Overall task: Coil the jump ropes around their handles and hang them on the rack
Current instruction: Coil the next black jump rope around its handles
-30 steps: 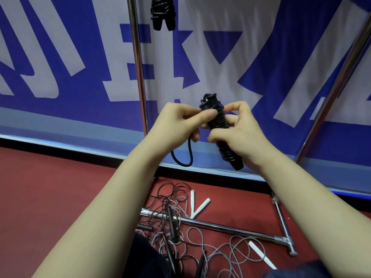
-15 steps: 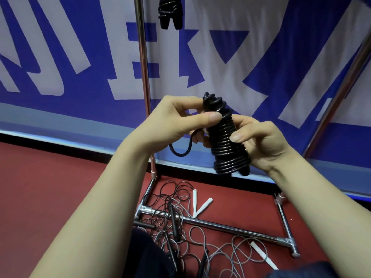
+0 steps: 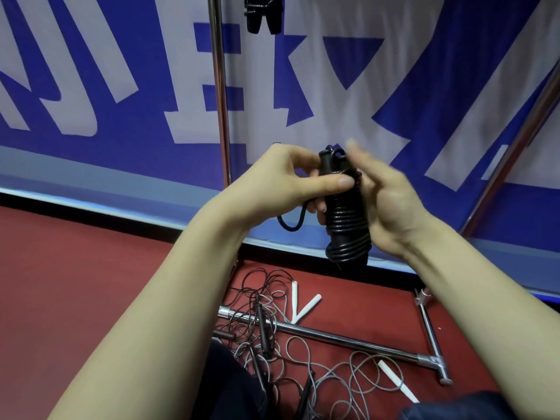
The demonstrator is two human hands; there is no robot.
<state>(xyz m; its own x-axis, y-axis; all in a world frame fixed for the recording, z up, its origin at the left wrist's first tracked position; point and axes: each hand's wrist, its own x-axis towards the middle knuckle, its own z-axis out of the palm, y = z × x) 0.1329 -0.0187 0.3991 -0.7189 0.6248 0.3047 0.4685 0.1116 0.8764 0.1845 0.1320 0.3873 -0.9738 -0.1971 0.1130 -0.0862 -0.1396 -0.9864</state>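
head view: left hand [image 3: 291,183] pinches the top of the coiled black jump rope [image 3: 348,225], held between the hands; right hand [image 3: 394,204] is blurred, fingers straight against the coil. keep wraps tight, tuck the loose tail [image 3: 291,221] under the left hand before hanging

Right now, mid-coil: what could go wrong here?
1. The loose end loop hangs untucked below the left hand; the black jump rope may unwind.
2. Its lowest coils sit near the handle ends and might slip off, with the right hand blurred and seemingly open.
3. The rope tangle on the floor could snag.
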